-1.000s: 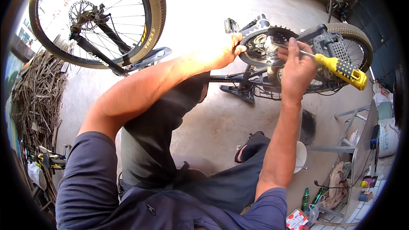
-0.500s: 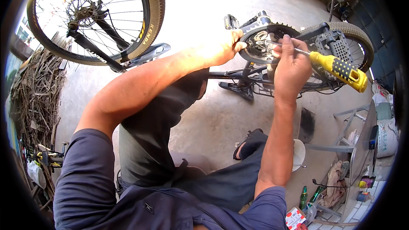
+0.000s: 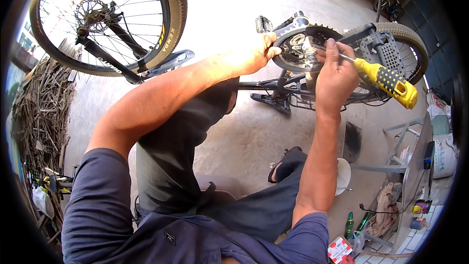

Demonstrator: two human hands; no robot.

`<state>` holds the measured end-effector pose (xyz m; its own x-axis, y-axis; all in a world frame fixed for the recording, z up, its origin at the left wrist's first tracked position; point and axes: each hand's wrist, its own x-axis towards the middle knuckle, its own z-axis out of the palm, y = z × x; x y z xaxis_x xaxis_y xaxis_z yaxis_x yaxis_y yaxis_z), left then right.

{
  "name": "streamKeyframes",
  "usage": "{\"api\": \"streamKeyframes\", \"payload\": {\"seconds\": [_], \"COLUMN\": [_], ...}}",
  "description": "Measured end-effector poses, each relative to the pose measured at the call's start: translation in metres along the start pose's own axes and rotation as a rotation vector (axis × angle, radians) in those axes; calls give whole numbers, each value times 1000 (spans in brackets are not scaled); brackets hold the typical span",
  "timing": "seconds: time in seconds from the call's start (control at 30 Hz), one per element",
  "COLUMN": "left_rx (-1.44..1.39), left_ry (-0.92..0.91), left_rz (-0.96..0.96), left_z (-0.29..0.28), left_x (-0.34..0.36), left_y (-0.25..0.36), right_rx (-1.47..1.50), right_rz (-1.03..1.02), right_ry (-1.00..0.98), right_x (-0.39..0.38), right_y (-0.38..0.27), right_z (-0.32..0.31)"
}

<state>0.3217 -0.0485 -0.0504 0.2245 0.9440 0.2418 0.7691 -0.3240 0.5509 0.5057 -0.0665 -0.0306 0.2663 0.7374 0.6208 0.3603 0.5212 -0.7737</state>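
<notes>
The bicycle stands upside down in front of me. My left hand [image 3: 254, 55] grips the left rim of its black crankset chainring [image 3: 291, 63], with the thumb on the near face. In my right hand [image 3: 337, 71] is a yellow screwdriver [image 3: 388, 80] with black dotted grip patches. My fingers close around its metal shaft, not its handle. The shaft points left toward the middle of the chainring, and my fingers partly hide its tip. To the right, the crank arm [image 3: 359, 38] carries a flat pedal [image 3: 383, 54], which is behind the screwdriver.
The front wheel [image 3: 172, 29] rises at the upper left, and the rear wheel [image 3: 416, 44] is behind the pedal. The black saddle [image 3: 272, 102] rests on the concrete floor. Dry sticks [image 3: 41, 112] are piled at left. At right are a metal-legged table [image 3: 413, 166] and green bottles [image 3: 349, 226].
The screwdriver's handle end has dipped slightly down and to the left as my right hand shifts a little. My left hand keeps its grip on the chainring.
</notes>
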Motion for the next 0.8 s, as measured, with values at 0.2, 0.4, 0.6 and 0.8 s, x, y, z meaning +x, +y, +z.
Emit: {"api": "streamKeyframes", "payload": {"seconds": [0.2, 0.4, 0.6, 0.8], "left_rx": [16, -6, -6, -21], "left_ry": [-25, -76, -58, -48], "left_rz": [-13, -58, -41, -25], "left_z": [-5, -6, -1, 0], "left_x": [-2, 0, 1, 1], "left_y": [5, 6, 0, -2], "right_rx": [125, 36, 12, -10], "right_rz": [41, 1, -44, 36], "right_ry": [-2, 54, 29, -31], "right_x": [3, 5, 4, 5], "right_y": [4, 4, 6, -3], "right_z": [-1, 1, 1, -3]}}
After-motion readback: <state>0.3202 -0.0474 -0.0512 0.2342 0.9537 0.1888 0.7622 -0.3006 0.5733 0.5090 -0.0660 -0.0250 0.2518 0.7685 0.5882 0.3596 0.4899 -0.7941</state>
